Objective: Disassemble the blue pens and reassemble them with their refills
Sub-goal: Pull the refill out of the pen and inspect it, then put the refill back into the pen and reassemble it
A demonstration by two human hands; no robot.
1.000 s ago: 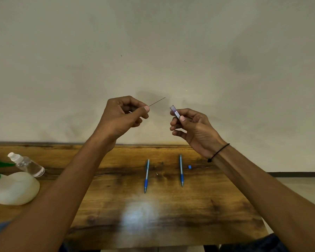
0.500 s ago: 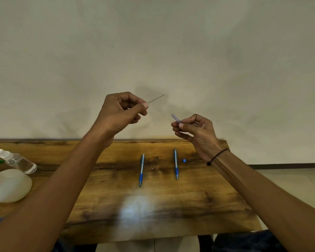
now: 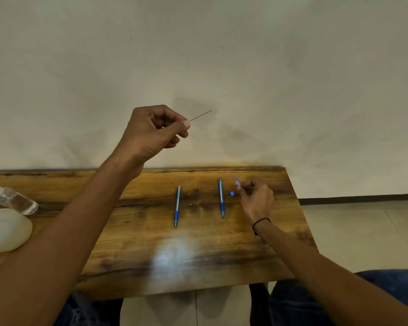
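Mid-disassembly: left hand (image 3: 151, 132) pinches a thin refill (image 3: 200, 115) pointing toward 2 o'clock, right hand (image 3: 254, 198) grips a blurred small piece (image 3: 236, 180) low over the table (image 3: 222, 255); next, setting it down beside the pens (image 3: 221, 198).

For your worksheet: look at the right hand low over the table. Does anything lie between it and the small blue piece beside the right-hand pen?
Nothing visible does. The right hand hovers just right of the small blue piece, with only bare table between them. It already pinches a small blurred part. The right-hand pen lies on the piece's far side.

blue-and-white pens (image 3: 177, 206), small blue cap (image 3: 232, 193), streaked brown wooden table (image 3: 151, 231), black wristband (image 3: 260, 222)
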